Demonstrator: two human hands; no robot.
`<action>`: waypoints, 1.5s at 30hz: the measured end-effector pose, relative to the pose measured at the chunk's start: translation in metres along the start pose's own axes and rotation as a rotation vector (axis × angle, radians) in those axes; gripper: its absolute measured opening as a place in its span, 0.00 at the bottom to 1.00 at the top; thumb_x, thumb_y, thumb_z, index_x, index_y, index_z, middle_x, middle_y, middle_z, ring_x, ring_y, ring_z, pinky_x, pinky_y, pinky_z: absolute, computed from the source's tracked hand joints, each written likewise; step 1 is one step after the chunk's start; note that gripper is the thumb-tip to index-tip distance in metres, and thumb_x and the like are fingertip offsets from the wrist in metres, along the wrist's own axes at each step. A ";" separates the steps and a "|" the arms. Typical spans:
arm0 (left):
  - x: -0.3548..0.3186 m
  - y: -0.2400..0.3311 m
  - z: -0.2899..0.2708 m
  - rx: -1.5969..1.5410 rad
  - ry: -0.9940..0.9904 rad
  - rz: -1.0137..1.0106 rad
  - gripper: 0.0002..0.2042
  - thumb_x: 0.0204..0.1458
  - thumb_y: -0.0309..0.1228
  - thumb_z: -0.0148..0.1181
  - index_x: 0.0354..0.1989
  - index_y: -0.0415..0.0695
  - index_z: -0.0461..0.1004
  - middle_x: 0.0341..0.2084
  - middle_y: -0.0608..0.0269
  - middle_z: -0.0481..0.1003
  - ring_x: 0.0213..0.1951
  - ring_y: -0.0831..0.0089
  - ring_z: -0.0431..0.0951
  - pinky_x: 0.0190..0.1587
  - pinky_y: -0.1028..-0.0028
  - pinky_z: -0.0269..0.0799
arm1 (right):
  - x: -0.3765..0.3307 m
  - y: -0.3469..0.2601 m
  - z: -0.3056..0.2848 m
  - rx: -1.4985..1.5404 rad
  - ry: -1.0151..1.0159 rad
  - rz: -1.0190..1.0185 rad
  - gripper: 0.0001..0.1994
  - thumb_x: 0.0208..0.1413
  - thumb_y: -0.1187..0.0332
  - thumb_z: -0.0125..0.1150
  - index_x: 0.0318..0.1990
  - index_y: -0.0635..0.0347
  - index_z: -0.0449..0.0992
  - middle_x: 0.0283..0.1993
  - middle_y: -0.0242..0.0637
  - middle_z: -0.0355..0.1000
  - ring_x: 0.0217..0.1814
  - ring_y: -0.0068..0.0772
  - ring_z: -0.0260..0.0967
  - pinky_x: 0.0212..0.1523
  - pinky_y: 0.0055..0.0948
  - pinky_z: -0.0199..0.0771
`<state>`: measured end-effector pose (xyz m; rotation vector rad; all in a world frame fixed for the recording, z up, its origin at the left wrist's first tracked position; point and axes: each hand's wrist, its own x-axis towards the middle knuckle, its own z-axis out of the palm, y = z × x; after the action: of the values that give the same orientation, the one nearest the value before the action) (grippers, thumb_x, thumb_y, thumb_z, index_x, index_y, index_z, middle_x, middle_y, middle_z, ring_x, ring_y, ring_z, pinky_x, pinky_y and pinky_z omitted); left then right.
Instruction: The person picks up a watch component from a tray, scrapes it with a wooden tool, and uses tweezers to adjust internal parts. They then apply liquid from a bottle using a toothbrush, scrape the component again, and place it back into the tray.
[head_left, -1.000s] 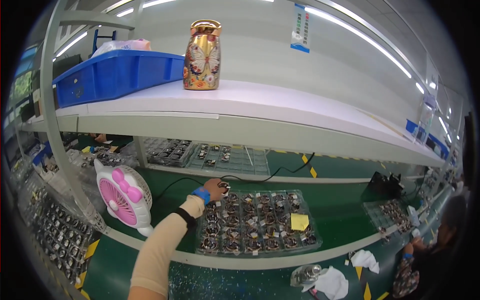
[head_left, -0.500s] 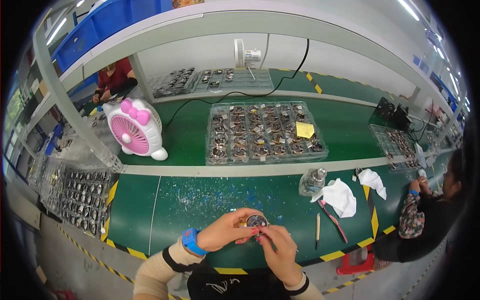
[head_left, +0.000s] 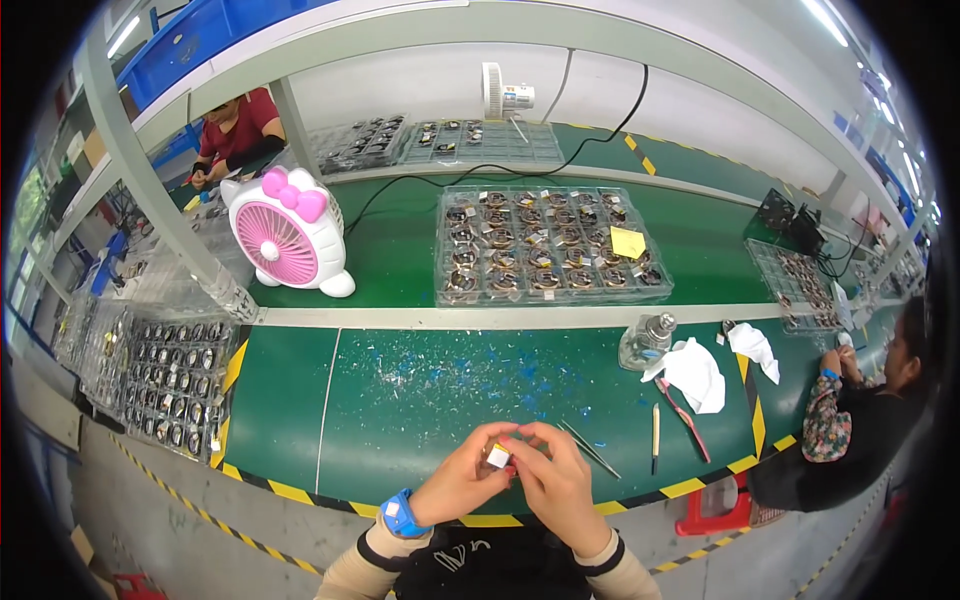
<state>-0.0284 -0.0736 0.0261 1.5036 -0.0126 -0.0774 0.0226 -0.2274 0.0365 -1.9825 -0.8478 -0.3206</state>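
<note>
Near the front edge of the green bench, my left hand (head_left: 462, 478) and my right hand (head_left: 556, 482) meet with fingers closed around one small part. A white square piece with a yellow edge (head_left: 499, 456) shows between the fingertips; the rest of the part is covered by my fingers. Just right of my right hand lies a pair of metal tweezers (head_left: 590, 448). Farther right are a thin wooden-coloured stick (head_left: 656, 438) and a pink-handled brush (head_left: 684, 420).
White and blue scraps (head_left: 470, 375) litter the bench. A glass bottle (head_left: 645, 345) stands beside a white cloth (head_left: 693, 375). Behind sit a pink-and-white fan (head_left: 280, 240) and a clear tray (head_left: 540, 297) of round parts. A co-worker (head_left: 860, 410) works at the right.
The round dark face of the held part has turned out of sight, and the white square now shows. My right hand's fingers have risen over it. The tweezers have come into view. The view has shifted.
</note>
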 end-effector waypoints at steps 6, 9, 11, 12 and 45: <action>0.003 0.001 -0.014 -0.359 -0.038 -0.264 0.17 0.65 0.28 0.45 0.62 0.43 0.62 0.45 0.65 0.71 0.35 0.82 0.71 0.35 0.82 0.68 | 0.004 0.008 0.011 -0.065 0.083 -0.132 0.12 0.45 0.79 0.68 0.40 0.62 0.78 0.42 0.37 0.72 0.39 0.38 0.72 0.33 0.31 0.74; 0.003 0.000 -0.013 -0.389 -0.001 -0.347 0.15 0.68 0.34 0.42 0.60 0.44 0.63 0.44 0.66 0.71 0.32 0.82 0.68 0.33 0.84 0.64 | 0.003 0.007 0.014 -0.026 0.056 -0.061 0.11 0.46 0.79 0.68 0.38 0.63 0.77 0.41 0.38 0.72 0.37 0.37 0.73 0.32 0.31 0.74; 0.002 -0.009 -0.013 -0.409 -0.037 -0.276 0.18 0.69 0.41 0.39 0.59 0.43 0.64 0.41 0.65 0.71 0.32 0.81 0.69 0.32 0.83 0.65 | 0.003 0.005 0.016 -0.005 0.043 -0.022 0.10 0.46 0.79 0.68 0.38 0.63 0.77 0.40 0.38 0.72 0.37 0.36 0.73 0.32 0.31 0.74; 0.002 -0.011 -0.013 -0.418 -0.054 -0.241 0.20 0.69 0.44 0.38 0.58 0.43 0.64 0.40 0.65 0.71 0.32 0.80 0.69 0.31 0.82 0.65 | 0.003 0.002 0.017 0.083 0.025 0.061 0.09 0.47 0.78 0.68 0.37 0.63 0.77 0.40 0.38 0.72 0.35 0.35 0.73 0.31 0.31 0.74; -0.007 -0.031 -0.016 -0.483 -0.023 -0.267 0.29 0.64 0.59 0.29 0.55 0.45 0.58 0.36 0.62 0.68 0.26 0.77 0.68 0.19 0.81 0.61 | 0.002 0.009 0.026 0.221 -0.159 0.344 0.07 0.51 0.74 0.68 0.35 0.64 0.76 0.30 0.37 0.72 0.24 0.27 0.72 0.24 0.25 0.70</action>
<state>-0.0360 -0.0597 -0.0059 1.0143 0.1775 -0.2917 0.0278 -0.2076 0.0174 -1.9189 -0.5946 0.1269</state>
